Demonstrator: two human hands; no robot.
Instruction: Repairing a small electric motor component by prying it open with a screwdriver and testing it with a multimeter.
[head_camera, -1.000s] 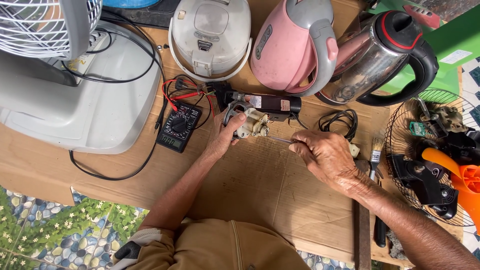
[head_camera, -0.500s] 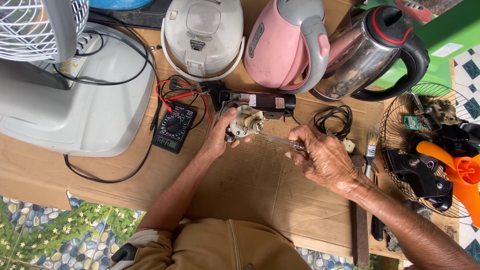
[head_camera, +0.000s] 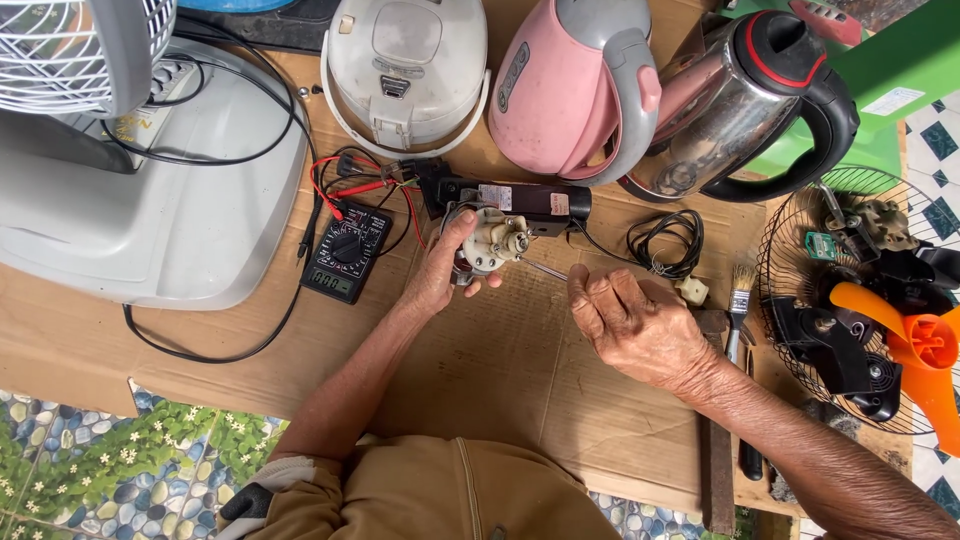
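Far left, a white fan (head_camera: 70, 50) on a grey base (head_camera: 150, 200), black cords trailing over the cardboard-covered desk (head_camera: 500, 370). Next over, a black multimeter (head_camera: 345, 252) with red and black leads (head_camera: 350, 185) running toward the middle. Behind, a white rice cooker (head_camera: 405, 70), then a pink kettle (head_camera: 575, 85) and a steel kettle (head_camera: 745, 110). At centre, left hand (head_camera: 440, 275) with fingers closed around a small cream motor (head_camera: 490, 240), held tilted just above the desk, in front of a black box (head_camera: 520, 200). Just right of it, right hand (head_camera: 640, 325) with fingers closed on a thin metal tool (head_camera: 545, 268), tip pointing at the motor; whether tip and motor touch cannot be told. Further right, a coiled black wire (head_camera: 665, 240), a small brush (head_camera: 740, 295), then a fan grille (head_camera: 860, 300) heaped with parts and an orange blade (head_camera: 915, 350). Likely risks: thin tool slipping off the motor and jabbing the left thumb, given the one-handed, unclamped hold; motor twisting in the grip under sideways pressure; meter leads lying close by, easy to snag with a wrist and drag the multimeter; small freed parts dropping onto the cluttered cardboard and vanishing among cords.
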